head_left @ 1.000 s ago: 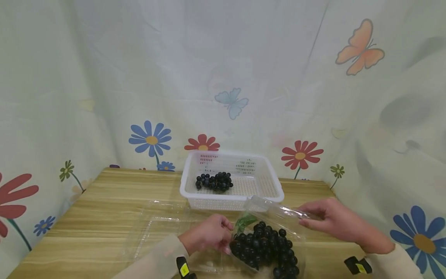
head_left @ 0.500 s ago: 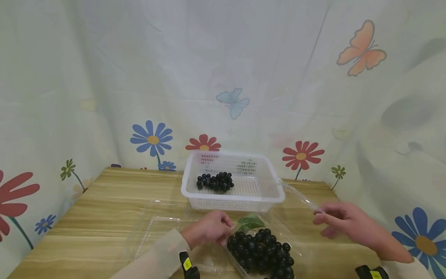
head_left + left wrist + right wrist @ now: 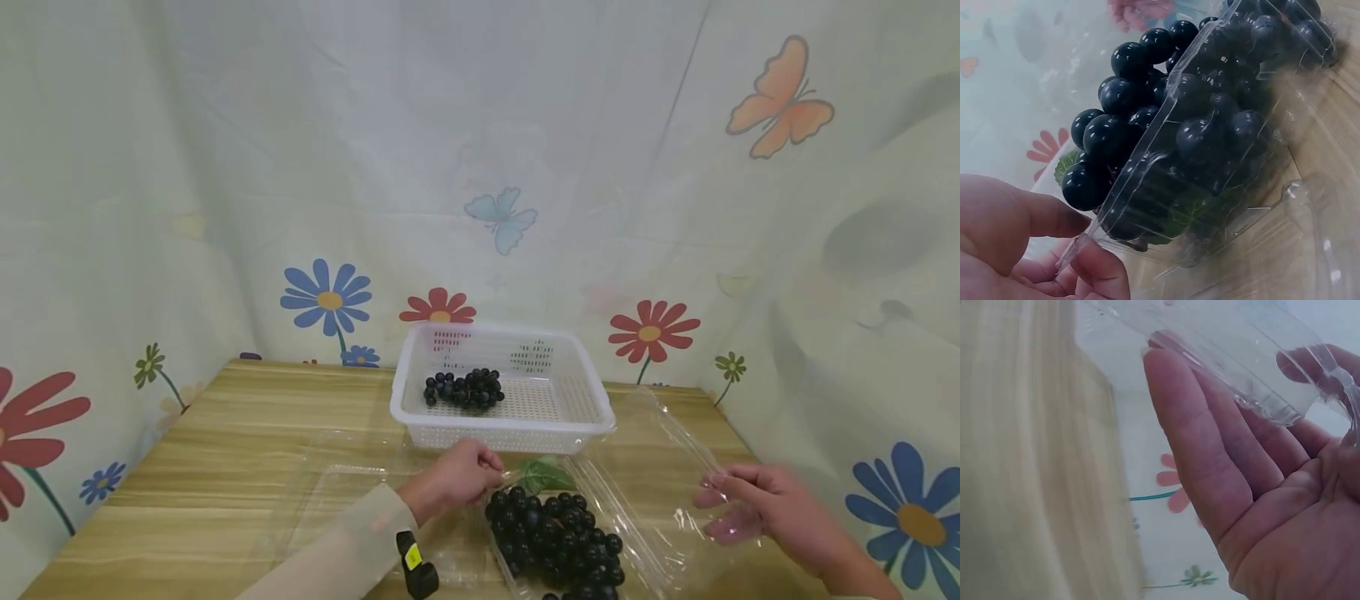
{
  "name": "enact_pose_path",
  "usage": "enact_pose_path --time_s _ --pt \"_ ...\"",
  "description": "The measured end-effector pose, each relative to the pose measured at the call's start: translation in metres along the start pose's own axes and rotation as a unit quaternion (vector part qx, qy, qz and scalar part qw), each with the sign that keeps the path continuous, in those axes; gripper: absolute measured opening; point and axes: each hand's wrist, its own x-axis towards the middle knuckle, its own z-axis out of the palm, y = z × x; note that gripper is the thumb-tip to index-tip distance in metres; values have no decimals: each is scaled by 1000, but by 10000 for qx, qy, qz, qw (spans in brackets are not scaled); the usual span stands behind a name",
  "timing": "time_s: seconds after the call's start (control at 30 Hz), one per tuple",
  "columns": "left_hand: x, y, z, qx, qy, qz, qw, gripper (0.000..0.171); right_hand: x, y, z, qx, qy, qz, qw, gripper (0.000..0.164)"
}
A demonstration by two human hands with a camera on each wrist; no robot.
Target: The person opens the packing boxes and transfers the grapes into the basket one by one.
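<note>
My left hand [image 3: 456, 477] pinches the near-left rim of a clear plastic clamshell box [image 3: 1175, 94] between thumb and fingers. Inside lies a bunch of black grapes [image 3: 555, 537] with a green leaf [image 3: 546, 475] at its far end. To the right, the hinged lid [image 3: 678, 442] is swung back, and my right hand [image 3: 772, 510] holds it by its outer edge. In the right wrist view, the fingers [image 3: 1197, 431] lie nearly straight along the lid, with the thumb on its other side. The box's near end is cut off in the head view.
A white perforated basket [image 3: 487, 423] stands at the back of the wooden table [image 3: 255, 450], holding a smaller bunch of dark grapes [image 3: 467, 390]. Left of my left hand lies another clear plastic box [image 3: 322, 500]. A flower-printed curtain [image 3: 585, 208] surrounds the table.
My right hand has moved right, swinging the lid up and back off the grapes. The grapes and leaf now lie uncovered. My left hand has stayed at the box's rim, shifting slightly.
</note>
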Motion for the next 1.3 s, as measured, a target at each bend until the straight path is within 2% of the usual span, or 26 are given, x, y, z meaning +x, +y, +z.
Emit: enact_pose_path --time_s 0.27,0.43,0.5,0.6,0.73,0.83,0.93,1.13,1.3 --pt "6 -2 5 -321 316 87 9989 23 -10 38 0 415 216 652 9968 46" --pt "3 -2 1 -273 354 182 9988 27 -11 53 1 397 369 993 9936 43" --pt "0 0 -1 -114 345 273 9990 27 -11 55 0 308 361 1023 9936 42" --pt "-9 5 -5 508 386 420 9971 30 -10 56 0 173 347 988 9943 48" --pt "-23 12 -10 1394 436 570 9876 35 -9 54 0 44 177 817 9965 63" --pt "-34 14 -13 1757 446 628 9814 38 -6 50 -2 -37 39 754 9971 62" --pt "-47 12 -13 1662 345 542 9840 35 -2 45 -4 -130 60 844 9963 55" --pt "-72 8 -9 804 -206 245 9962 13 7 41 2 -313 106 711 9969 42" --pt "-81 3 -1 185 -702 -51 9973 25 9 41 9 -430 299 678 9963 34"
